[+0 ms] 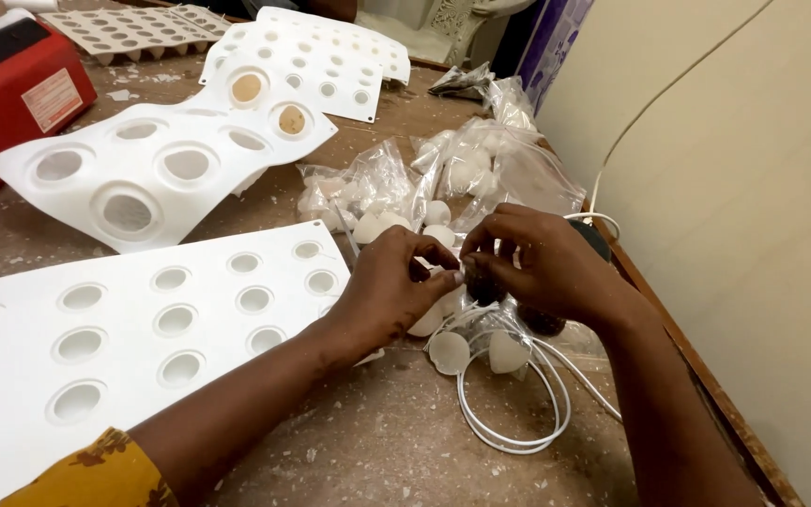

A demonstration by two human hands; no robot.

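Near the desk's right edge, the left hand [391, 286] and right hand [542, 263] pinch a small dark ball [482, 282] between closed fingers – it could slip into the white cable [509, 437] loop or crush the pale half-shells [450, 352] below.

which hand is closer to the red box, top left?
Left. The left hand sits mid-table over the near white mold, on the red box side. The right hand is farther right, by the plastic bags.
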